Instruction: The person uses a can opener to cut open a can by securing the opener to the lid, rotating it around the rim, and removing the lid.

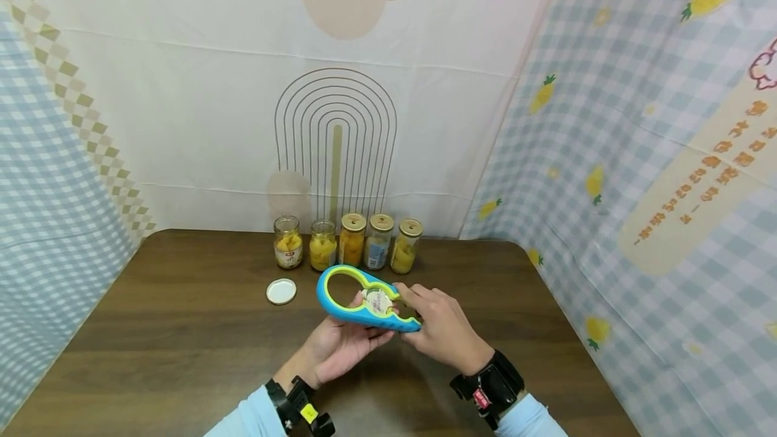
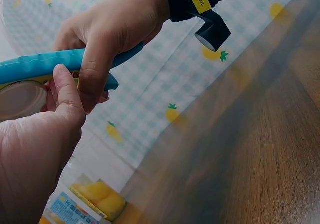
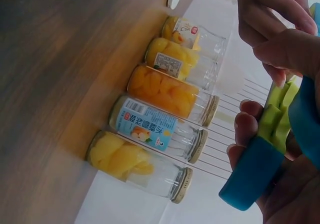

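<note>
Remotely, I identify a cloth-screened booth point(image 1: 206, 120): patterned sheets point(image 1: 564, 174) bound the wood-grain table point(image 1: 158, 363) on three sides.

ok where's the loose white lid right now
In the head view, the white lid lies left of centre on the brown table, in front of the leftmost open jar and left of the blue-and-green opener.
</note>
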### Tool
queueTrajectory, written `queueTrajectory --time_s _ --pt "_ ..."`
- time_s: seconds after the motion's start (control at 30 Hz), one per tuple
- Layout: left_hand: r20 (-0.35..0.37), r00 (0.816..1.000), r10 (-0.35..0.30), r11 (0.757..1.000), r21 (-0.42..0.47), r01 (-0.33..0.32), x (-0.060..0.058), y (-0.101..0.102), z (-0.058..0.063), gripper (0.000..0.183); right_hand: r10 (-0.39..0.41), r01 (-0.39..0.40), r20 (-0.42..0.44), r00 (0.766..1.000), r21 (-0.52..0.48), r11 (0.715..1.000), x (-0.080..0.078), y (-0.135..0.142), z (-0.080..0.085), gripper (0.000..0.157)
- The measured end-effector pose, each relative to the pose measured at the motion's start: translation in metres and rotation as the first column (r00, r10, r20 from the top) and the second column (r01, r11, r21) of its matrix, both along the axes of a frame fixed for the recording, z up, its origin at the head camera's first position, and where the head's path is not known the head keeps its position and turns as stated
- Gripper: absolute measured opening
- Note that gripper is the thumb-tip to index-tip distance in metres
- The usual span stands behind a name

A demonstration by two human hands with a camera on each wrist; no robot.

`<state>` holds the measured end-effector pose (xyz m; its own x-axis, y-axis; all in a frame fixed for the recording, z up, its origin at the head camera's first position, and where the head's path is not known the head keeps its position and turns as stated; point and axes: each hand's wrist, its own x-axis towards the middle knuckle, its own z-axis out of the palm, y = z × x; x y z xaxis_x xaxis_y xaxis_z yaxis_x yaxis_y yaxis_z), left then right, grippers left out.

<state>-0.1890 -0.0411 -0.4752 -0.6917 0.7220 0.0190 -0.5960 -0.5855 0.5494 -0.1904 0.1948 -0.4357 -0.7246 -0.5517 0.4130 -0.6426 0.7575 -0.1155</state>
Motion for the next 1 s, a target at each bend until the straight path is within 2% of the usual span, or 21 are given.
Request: queueTrajectory --time_s 0.33,0.63,0.7,0.77,0.9,0.97,1.0 --pt "-0.009 1.000 0.015 1.000 -0.012 -0.015 0.000 0.000 0.000 0.072 -0.007 0.007 -0.003 1.000 -0.003 1.000 0.000 -0.001 -0.002 0.070" --pt "0.013 0.997 0.070 0.994 -0.081 -0.069 0.001 0.002 0.002 0.079 -0.014 0.015 0.027 1.000 -0.024 1.000 0.000 -0.001 -0.003 0.074" --pt "0.000 0.995 0.095 0.991 -0.094 -0.095 0.001 0.002 0.002 0.075 -0.014 0.014 0.011 1.000 -0.026 1.000 0.000 0.000 -0.003 0.077" --pt "-0.014 0.992 0.123 0.986 -0.111 -0.124 0.001 0.002 0.001 0.063 -0.017 0.016 -0.008 1.000 -0.027 1.000 -0.001 0.000 -0.002 0.079" --pt "-0.085 0.975 0.208 0.959 -0.181 -0.220 0.000 -0.004 -0.003 0.022 -0.035 0.034 -0.021 0.999 -0.013 0.999 -0.001 0.003 0.001 0.081" --pt "-0.157 0.959 0.237 0.928 -0.255 -0.271 -0.002 -0.010 -0.004 0.015 -0.044 0.044 -0.011 0.999 -0.003 0.999 -0.002 0.005 0.001 0.081" --pt "-0.203 0.947 0.250 0.903 -0.303 -0.303 -0.003 -0.013 -0.004 0.016 -0.050 0.050 -0.004 0.999 -0.001 0.999 -0.002 0.006 0.001 0.081"
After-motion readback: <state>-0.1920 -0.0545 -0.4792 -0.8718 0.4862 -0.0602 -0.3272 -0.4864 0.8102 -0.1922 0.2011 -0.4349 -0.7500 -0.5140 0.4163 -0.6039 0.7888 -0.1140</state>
